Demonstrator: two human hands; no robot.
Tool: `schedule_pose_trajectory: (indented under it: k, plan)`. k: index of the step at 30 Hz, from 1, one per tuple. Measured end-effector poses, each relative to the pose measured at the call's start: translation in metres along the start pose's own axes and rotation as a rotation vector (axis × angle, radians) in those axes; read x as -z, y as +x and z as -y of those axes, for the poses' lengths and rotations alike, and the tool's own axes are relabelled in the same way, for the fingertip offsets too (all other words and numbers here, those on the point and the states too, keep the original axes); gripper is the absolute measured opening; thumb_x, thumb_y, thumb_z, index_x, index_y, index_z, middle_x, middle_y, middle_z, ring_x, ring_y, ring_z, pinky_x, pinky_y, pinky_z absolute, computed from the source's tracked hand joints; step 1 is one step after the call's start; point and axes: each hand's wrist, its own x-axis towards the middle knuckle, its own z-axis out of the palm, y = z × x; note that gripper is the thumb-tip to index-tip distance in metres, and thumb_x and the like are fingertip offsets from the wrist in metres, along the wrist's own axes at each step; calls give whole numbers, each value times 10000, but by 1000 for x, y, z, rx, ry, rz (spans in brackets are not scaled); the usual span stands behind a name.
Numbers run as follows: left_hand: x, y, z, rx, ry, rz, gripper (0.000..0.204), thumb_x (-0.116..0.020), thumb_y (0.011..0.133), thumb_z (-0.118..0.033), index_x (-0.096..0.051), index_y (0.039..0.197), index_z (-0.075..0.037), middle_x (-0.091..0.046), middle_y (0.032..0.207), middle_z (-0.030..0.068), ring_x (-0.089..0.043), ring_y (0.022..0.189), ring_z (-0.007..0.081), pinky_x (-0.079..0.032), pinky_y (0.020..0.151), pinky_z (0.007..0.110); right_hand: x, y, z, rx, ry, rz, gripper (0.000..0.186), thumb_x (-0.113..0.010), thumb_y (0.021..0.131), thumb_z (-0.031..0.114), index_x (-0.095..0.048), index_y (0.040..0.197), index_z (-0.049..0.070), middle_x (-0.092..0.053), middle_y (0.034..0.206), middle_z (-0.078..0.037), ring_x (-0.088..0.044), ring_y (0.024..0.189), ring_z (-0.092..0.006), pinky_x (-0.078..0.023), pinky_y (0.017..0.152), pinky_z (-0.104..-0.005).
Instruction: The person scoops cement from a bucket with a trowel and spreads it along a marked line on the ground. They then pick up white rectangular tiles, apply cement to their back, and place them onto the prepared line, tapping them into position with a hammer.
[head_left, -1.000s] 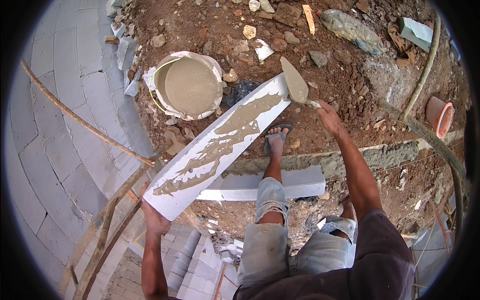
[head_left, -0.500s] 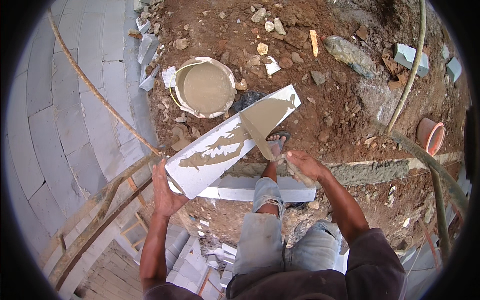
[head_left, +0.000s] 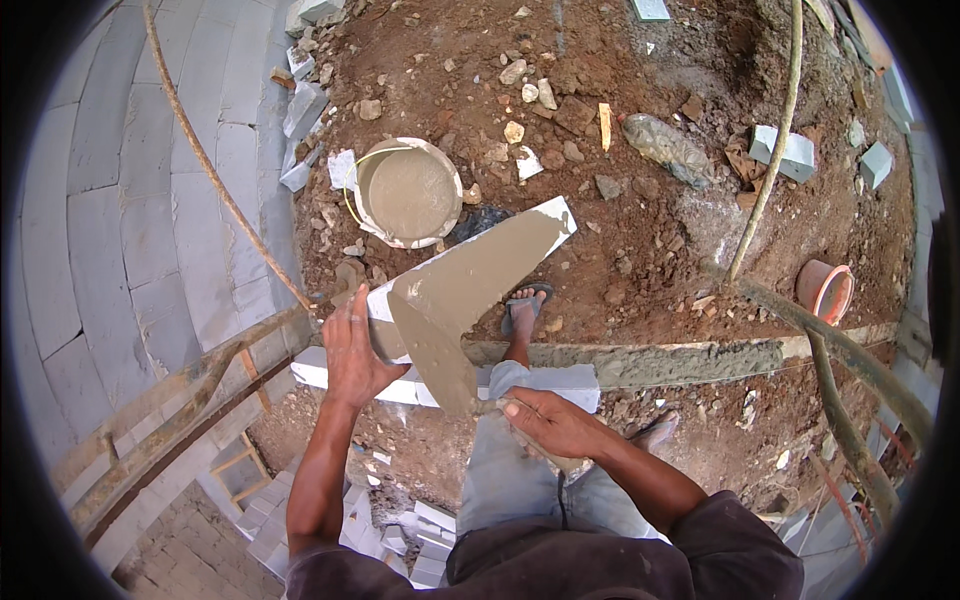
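My left hand (head_left: pixel 348 358) grips the near left end of a long white building block (head_left: pixel 562 212), fingers up one side and thumb along the lower edge. Grey mortar (head_left: pixel 490 262) coats most of the block's upper face, leaving white at the far tip and along an edge. In my right hand (head_left: pixel 555 422) is the handle of a trowel (head_left: pixel 432 350). Its broad, mortar-smeared blade lies across the block's near end, close to my left fingers. A bucket of wet mortar (head_left: pixel 410 193) stands on the soil just beyond the block.
Below the block runs a low wall course (head_left: pixel 570 382) with a mortar bed (head_left: pixel 690 362) to its right. Wooden poles (head_left: pixel 860 350) cross at both sides. An orange bucket (head_left: pixel 828 292) lies tipped at the right. A grey block wall (head_left: pixel 150 230) rises at the left; stones litter the soil.
The trowel has moved from the block's middle down to its near left end, with my right hand moving left and nearer. Mortar now covers the streaky white patches.
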Motion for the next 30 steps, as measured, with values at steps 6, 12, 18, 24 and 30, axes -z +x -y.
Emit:
schedule_pose_trajectory:
  k: [6,12,18,24,30]
  plan:
    - [1,6,11,18,-25,-1,1341,-981,520,-319,-227,1594,-40,-469,1431,251,-449,1324,430,-328,1118,556,90,2,-64,-229,314,-152,454,-480,1090,463,-644,1212,57,-619,826,-33,-600,676,-128,-518,590,-305]
    - [-19,-7,38,-40,23,-36,1314,-997,550,-421,-272,1558,7,-502,1411,226,-513,1260,408,-378,1072,521,227,131,-187,-237,319,-523,526,-497,1073,491,-631,1324,49,-685,923,-92,-661,803,-180,-556,653,-341]
    - [-24,-15,53,-12,6,-18,1362,-1026,515,-228,-213,1584,1,-468,1426,197,-495,1314,360,-445,1091,465,220,148,-259,-298,77,-601,636,-461,1056,528,-584,1418,20,-576,1464,-205,-543,1347,-326,-400,1122,-416]
    - [-28,-13,51,-22,-89,-67,1357,-1032,524,-352,-247,1569,13,-514,1351,197,-505,1251,381,-396,1082,466,255,128,-258,-349,-152,-691,611,-457,1057,519,-617,1363,15,-655,1347,-210,-601,1261,-335,-438,1081,-424]
    - [-29,-17,54,35,-94,-32,1407,-1043,494,-354,-221,1579,0,-510,1349,189,-506,1243,367,-397,1084,462,249,155,-184,-496,421,-526,624,-473,1058,545,-572,1401,32,-676,1267,-179,-653,1076,-289,-550,859,-400]
